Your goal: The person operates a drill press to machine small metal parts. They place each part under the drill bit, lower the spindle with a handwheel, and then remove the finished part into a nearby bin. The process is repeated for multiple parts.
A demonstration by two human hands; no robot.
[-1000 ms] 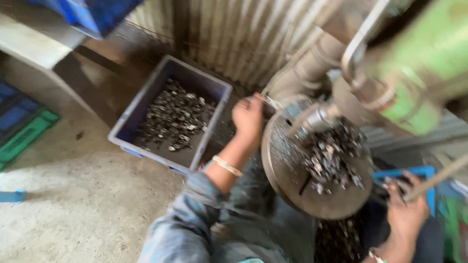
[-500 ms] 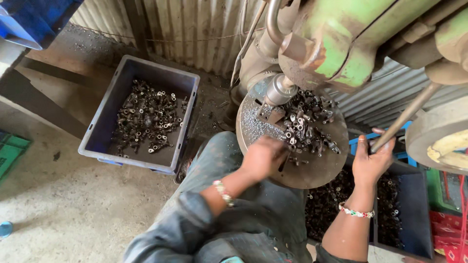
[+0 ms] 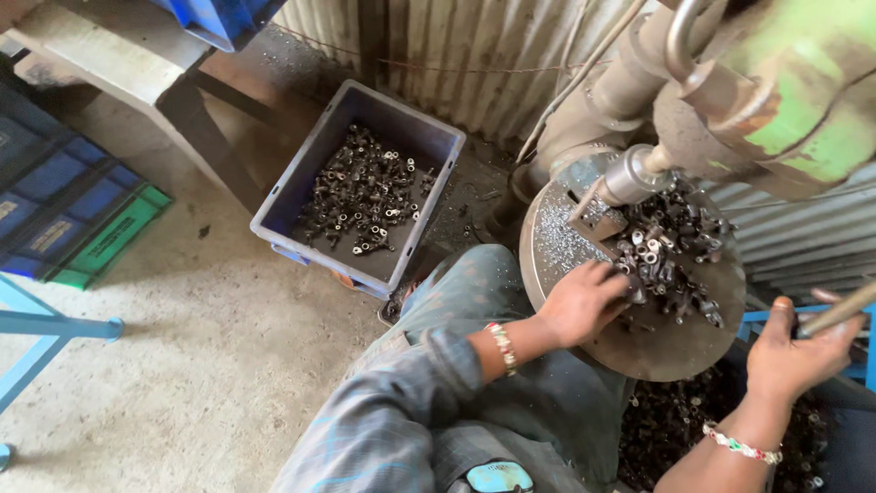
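Observation:
My left hand (image 3: 584,301) lies on the round steel table (image 3: 639,361) of a drill press, fingers curled on a small metal part at the near edge of a pile of small metal parts (image 3: 680,246). The drill spindle (image 3: 630,173) hangs just above the pile, under the worn green machine head (image 3: 803,91). My right hand (image 3: 794,351) is at the right, closed around the feed lever handle (image 3: 844,309). Metal shavings cover the left part of the table.
A grey-blue crate (image 3: 297,205) with several loose metal parts (image 3: 365,192) stands on the concrete floor to the left. A dark bin of parts (image 3: 675,420) sits below the table. Blue and green crates (image 3: 73,219), a blue frame (image 3: 55,327), a bench (image 3: 119,55) and a corrugated wall (image 3: 456,46) surround the spot.
My left hand came off the table's far left rim and moved to the near edge of the parts pile. My right hand rose to the lever and stays on it.

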